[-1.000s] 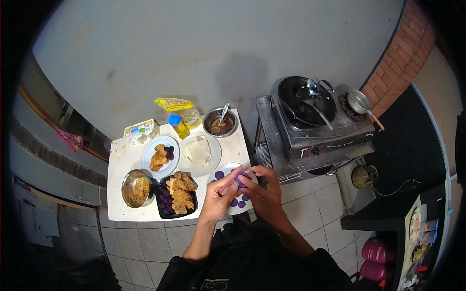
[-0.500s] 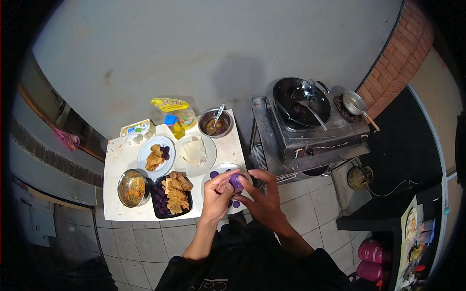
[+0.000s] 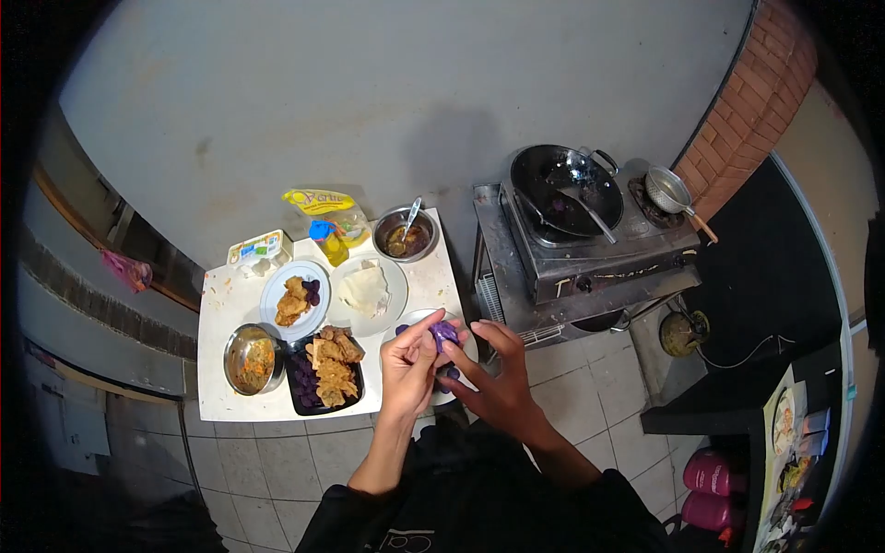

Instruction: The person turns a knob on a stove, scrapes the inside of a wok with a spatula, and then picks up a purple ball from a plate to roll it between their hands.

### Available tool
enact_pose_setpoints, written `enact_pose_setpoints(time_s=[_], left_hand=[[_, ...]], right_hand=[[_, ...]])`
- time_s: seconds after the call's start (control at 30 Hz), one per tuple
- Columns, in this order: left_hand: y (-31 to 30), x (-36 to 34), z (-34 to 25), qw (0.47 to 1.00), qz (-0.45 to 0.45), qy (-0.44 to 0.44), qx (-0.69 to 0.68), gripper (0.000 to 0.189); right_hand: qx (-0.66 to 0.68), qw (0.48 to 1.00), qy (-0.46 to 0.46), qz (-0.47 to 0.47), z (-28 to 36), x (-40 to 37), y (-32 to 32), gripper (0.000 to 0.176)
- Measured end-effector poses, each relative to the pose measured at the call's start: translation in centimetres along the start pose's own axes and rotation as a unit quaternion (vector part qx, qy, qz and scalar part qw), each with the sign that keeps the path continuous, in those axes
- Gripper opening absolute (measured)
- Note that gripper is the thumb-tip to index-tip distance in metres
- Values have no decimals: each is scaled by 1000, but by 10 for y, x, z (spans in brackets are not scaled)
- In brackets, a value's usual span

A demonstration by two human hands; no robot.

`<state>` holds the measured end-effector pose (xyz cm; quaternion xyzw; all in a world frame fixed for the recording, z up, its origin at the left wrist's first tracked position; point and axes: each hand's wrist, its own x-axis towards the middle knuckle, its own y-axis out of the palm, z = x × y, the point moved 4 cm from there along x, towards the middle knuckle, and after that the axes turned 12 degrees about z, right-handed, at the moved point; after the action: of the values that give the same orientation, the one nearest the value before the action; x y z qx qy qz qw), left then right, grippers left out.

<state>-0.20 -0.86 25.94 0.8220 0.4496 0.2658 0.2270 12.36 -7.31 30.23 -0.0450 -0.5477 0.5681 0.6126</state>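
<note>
A small purple lump of dough (image 3: 444, 334) is held up between my two hands, above a white plate (image 3: 468, 352) at the table's right front corner. My left hand (image 3: 408, 369) pinches it from the left with thumb and fingers. From the right, the thumb and a finger of my right hand (image 3: 504, 382) touch it. More purple pieces (image 3: 450, 373) lie on the plate, partly covered by my hands. Left of my hands, a black tray (image 3: 297, 398) holds fried golden pieces (image 3: 336, 378) and dark purple balls (image 3: 306, 373).
Also on the white table (image 3: 217, 300) are a steel bowl of vegetables (image 3: 252, 361), a plate of wrappers (image 3: 364, 290), a blue-capped bottle (image 3: 328, 241) and a bowl with a spoon (image 3: 406, 235). A wok (image 3: 562, 198) and saucepan (image 3: 667, 191) sit on the stove at the right.
The purple lump has been turned and its shape looks less round. My right hand's fingers have shifted slightly around it. The whole view has moved a little.
</note>
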Motion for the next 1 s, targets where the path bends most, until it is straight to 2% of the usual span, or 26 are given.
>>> enact_pose_setpoints(time_s=[0.2, 0.5, 0.8, 1.0], left_hand=[[3, -8, 4, 999, 15, -10, 47, 37], [10, -10, 4, 1000, 1, -15, 6, 38], [19, -19, 0, 995, 31, -29, 85, 38], [18, -23, 9, 998, 24, -24, 56, 37]], right_hand=[[-14, 1000, -6, -4, -3, -6, -2, 54], [-9, 1000, 14, 7, 3, -10, -19, 54], [-24, 1000, -6, -1, 3, -13, -19, 51], [-22, 1000, -6, -11, 7, -13, -24, 49]])
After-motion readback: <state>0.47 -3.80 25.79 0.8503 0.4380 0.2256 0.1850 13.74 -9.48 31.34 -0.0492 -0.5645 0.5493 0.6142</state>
